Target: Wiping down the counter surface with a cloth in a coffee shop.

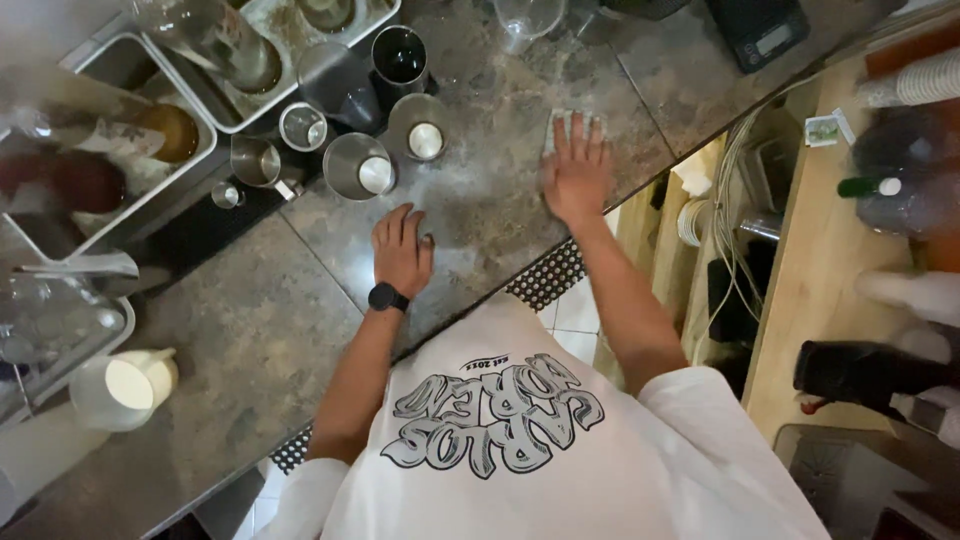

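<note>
My right hand lies flat, fingers spread, pressing a pale cloth onto the mottled grey stone counter. The cloth shows only past my fingertips. My left hand rests palm down on the counter nearer me, fingers apart, holding nothing. A black watch sits on that wrist. Just beyond my left hand stand two steel cups with pale liquid inside.
More steel jiggers and a dark tin cluster at the back. Metal trays with bottles and jars fill the left. A white pitcher stands at the near left. A black scale sits top right; a lower shelf with bottles lies right.
</note>
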